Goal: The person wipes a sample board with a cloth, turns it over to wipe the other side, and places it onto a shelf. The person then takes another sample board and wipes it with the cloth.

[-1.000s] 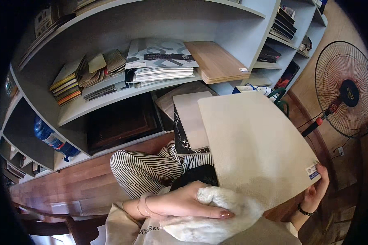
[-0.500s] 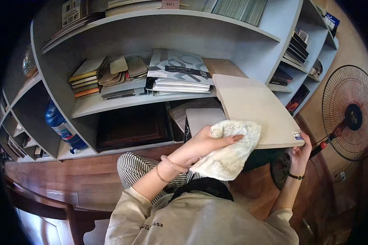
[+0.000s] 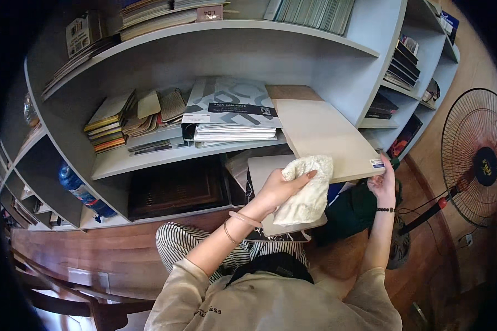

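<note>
Grey shelf unit point(image 3: 337, 71) fills the top of the head view, edges bowed by the lens. Middle shelf carries a stack of sample books point(image 3: 229, 113) plus small swatch piles point(image 3: 121, 118) to its left; free bay to the right of the stack.

Pale beige board point(image 3: 323, 135) sits angled into that free bay: far end on the shelf beside the stack, near edge overhanging out past the shelf lip. Right side has room up to the shelf divider; left edge is tight against the stack.

Second grey board point(image 3: 270, 187) lies lower, on the lap, partly under the cloth.

Standing fan point(image 3: 475, 157) is well apart, at right (clear of the arm).

White cloth point(image 3: 306, 190) hangs just below the beige board's near edge, bunched.

Left hand point(image 3: 279, 187) is closed around the cloth. Right hand point(image 3: 384, 182) grips the beige board's near right corner, fingers curled under the edge.
</note>
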A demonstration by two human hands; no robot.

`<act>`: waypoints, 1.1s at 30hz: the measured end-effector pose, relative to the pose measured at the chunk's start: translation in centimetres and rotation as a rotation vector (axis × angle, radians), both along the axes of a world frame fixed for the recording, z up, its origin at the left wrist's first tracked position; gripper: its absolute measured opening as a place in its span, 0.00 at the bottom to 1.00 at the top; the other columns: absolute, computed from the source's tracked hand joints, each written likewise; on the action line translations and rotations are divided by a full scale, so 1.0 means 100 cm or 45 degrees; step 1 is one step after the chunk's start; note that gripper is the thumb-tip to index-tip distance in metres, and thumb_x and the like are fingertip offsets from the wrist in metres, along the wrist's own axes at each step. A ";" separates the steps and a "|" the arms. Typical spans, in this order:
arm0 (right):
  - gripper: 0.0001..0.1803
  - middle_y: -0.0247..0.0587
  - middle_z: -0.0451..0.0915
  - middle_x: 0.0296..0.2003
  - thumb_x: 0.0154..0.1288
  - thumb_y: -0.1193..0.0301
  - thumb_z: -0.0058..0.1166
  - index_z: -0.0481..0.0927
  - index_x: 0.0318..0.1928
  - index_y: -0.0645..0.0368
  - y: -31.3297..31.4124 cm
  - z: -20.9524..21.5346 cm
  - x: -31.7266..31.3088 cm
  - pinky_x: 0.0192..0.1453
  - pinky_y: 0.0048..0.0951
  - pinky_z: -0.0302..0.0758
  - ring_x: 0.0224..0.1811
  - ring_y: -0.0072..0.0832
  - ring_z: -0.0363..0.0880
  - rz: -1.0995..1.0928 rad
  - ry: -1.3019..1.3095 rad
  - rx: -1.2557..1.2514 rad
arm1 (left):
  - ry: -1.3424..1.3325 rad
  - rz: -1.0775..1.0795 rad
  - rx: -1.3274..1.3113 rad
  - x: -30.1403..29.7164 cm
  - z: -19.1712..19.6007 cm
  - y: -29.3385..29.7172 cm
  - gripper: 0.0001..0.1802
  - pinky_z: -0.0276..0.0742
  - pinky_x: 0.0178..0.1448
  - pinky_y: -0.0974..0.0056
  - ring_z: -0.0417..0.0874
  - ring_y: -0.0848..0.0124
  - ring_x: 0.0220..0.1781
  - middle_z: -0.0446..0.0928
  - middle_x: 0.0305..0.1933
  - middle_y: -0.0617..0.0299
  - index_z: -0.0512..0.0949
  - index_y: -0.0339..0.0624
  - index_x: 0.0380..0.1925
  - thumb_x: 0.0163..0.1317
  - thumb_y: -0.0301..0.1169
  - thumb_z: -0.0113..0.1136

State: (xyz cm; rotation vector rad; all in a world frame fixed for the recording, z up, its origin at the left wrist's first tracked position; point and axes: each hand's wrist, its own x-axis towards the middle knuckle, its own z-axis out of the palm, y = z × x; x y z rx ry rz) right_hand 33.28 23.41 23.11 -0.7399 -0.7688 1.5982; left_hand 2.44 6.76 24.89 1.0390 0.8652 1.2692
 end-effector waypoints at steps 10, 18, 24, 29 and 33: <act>0.32 0.47 0.69 0.60 0.72 0.56 0.53 0.59 0.67 0.61 -0.006 -0.064 -0.100 0.65 0.48 0.69 0.60 0.42 0.72 0.049 -0.140 0.386 | -0.032 0.194 -0.088 -0.024 -0.057 0.024 0.19 0.80 0.49 0.70 0.83 0.75 0.45 0.83 0.46 0.59 0.77 0.33 0.53 0.67 0.33 0.62; 0.56 0.54 0.39 0.76 0.63 0.38 0.54 0.39 0.75 0.59 0.037 -0.071 -0.134 0.75 0.57 0.47 0.77 0.55 0.40 -0.137 -0.339 -0.053 | -0.780 0.264 -0.541 -0.098 -0.176 -0.122 0.24 0.81 0.54 0.65 0.84 0.69 0.49 0.81 0.52 0.58 0.72 0.34 0.59 0.66 0.33 0.62; 0.66 0.52 0.32 0.77 0.56 0.30 0.53 0.32 0.76 0.56 0.085 -0.074 -0.159 0.76 0.61 0.39 0.78 0.57 0.27 -0.147 -0.482 0.004 | -0.922 0.487 -0.688 -0.117 -0.268 -0.170 0.22 0.83 0.49 0.64 0.85 0.65 0.46 0.81 0.51 0.57 0.72 0.36 0.60 0.70 0.35 0.57; 0.68 0.50 0.31 0.77 0.53 0.27 0.51 0.28 0.76 0.54 0.087 -0.081 -0.163 0.75 0.62 0.37 0.78 0.56 0.26 -0.211 -0.530 0.033 | -0.725 0.483 -0.794 -0.111 -0.269 -0.158 0.23 0.83 0.51 0.63 0.85 0.66 0.47 0.81 0.51 0.56 0.73 0.34 0.59 0.68 0.35 0.60; 0.69 0.48 0.31 0.77 0.52 0.24 0.48 0.27 0.76 0.53 0.068 -0.069 -0.183 0.76 0.62 0.37 0.79 0.52 0.27 -0.209 -0.440 0.008 | -0.760 0.445 -0.788 -0.114 -0.265 -0.154 0.23 0.83 0.50 0.63 0.85 0.67 0.47 0.82 0.50 0.57 0.73 0.34 0.58 0.68 0.35 0.60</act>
